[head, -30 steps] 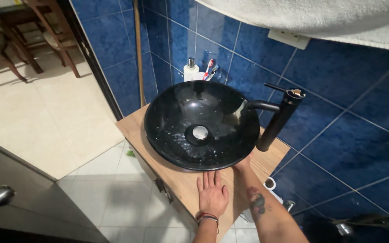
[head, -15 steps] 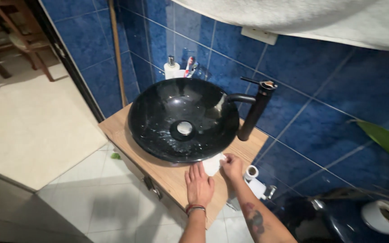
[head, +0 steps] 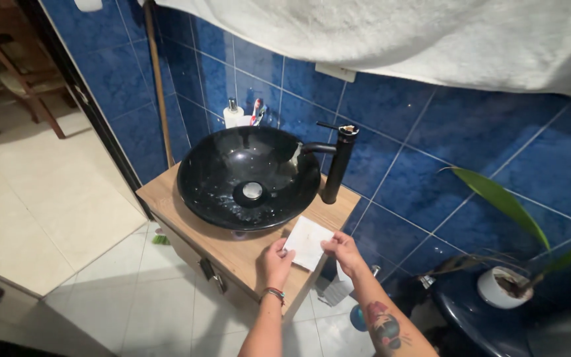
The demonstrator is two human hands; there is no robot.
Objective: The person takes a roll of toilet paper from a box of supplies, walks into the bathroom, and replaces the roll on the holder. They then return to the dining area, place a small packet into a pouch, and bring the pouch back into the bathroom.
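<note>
Both hands grip a white, square folded paper cloth [head: 307,242] flat on the wooden surface [head: 232,251]. The left hand [head: 275,262] pinches its near-left corner with curled fingers; the right hand [head: 342,249] pinches the right edge. Just beyond the hands sits the round black glass basin [head: 249,175], with the tall black tap [head: 337,165] beyond the right hand. The cloth lies near the surface's front edge, so a loose pinch could likely let it slide off toward the tiled floor [head: 133,297] below.
</note>
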